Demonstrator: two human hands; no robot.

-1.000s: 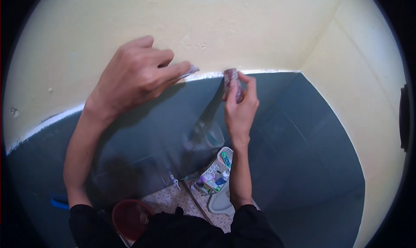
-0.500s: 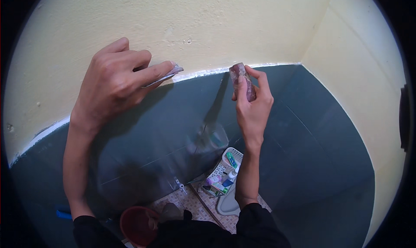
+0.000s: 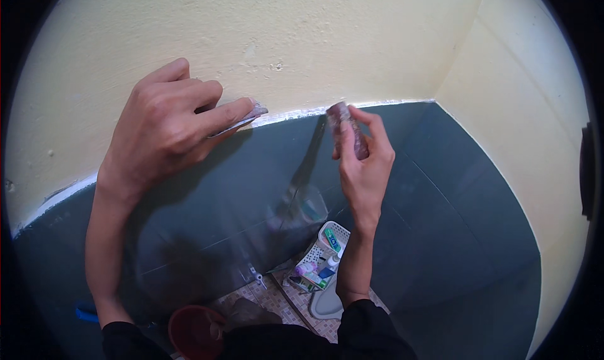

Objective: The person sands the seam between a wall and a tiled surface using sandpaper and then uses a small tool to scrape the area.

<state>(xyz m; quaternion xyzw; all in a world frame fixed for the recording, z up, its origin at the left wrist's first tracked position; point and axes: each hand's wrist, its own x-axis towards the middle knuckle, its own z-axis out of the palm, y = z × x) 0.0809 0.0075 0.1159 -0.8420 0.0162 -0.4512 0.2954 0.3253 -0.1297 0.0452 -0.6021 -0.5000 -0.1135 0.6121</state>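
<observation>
My left hand [image 3: 165,118] is against the cream wall [image 3: 352,39], pinching a thin, greyish-purple folded piece [image 3: 253,115] between thumb and index finger. Most of that piece is hidden by the fingers, and its edge lies along the white strip [image 3: 299,114] where the cream wall meets the dark tiles. To the right, my right hand [image 3: 368,162] grips a dusty purplish-brown stick-shaped piece [image 3: 347,130] between thumb and fingers. Its blurred upper end is at the white strip, and the piece leans to the left.
Dark green-grey tiles [image 3: 453,209] cover the lower wall. Below are a white basket [image 3: 319,253] of toiletries, a tap [image 3: 255,275], a squat toilet [image 3: 326,304], a red bucket [image 3: 189,335] and a blue object [image 3: 87,312] on the left.
The view has shifted slightly. My right hand has moved a little left and down with the purplish-brown piece, which tilts more. My left hand keeps nearly the same pose.
</observation>
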